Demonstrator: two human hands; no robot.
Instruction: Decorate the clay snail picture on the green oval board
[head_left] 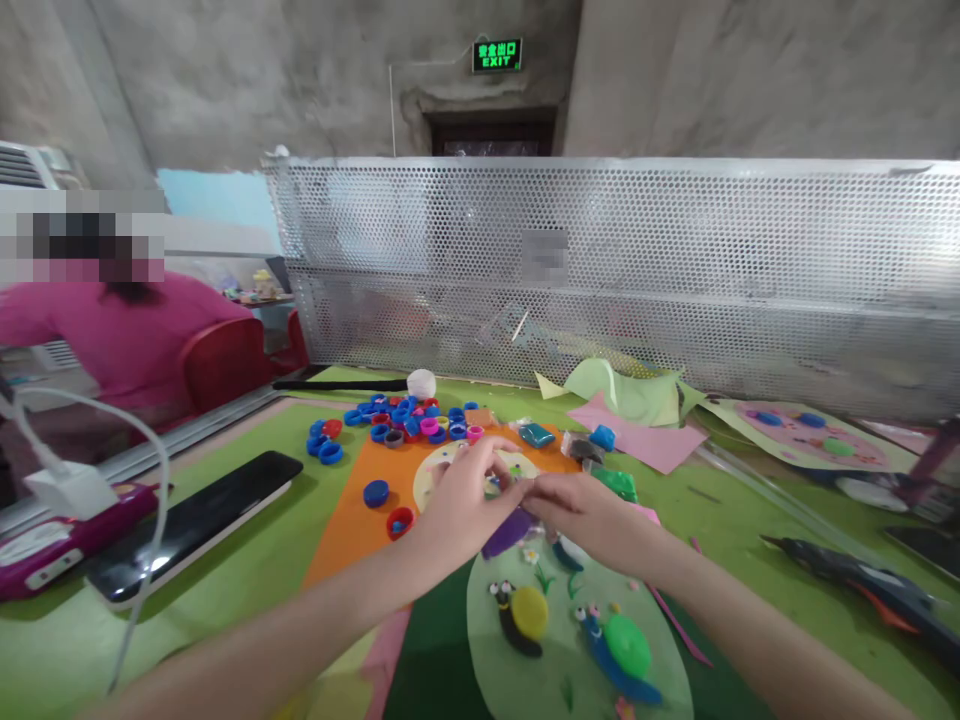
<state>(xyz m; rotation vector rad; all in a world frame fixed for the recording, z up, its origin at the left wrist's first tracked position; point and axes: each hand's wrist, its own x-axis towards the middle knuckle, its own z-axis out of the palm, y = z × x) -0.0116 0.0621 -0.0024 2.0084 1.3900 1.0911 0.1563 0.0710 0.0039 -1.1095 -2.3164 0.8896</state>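
Note:
My left hand (469, 490) and my right hand (581, 508) meet over the middle of the table, fingers bent and fingertips pressed together. Whatever they pinch is too small or hidden to make out. Just beneath them shows a purple piece (506, 535), partly covered. Nearer to me lies a pale green oval sheet (555, 650) with clay snails on it: one with a yellow shell (529, 612), another with a green shell (627, 645) and a blue body. A cream round sheet (429, 480) with small decorations is half hidden behind my left hand.
Bottle caps (405, 412) in several colours lie heaped beyond my hands. A phone (199, 525), a purple power strip (71, 540) and a white cable are at left. Clay packets (536, 434), pink paper (645, 435) and a glue gun (862, 585) lie right. A person sits far left.

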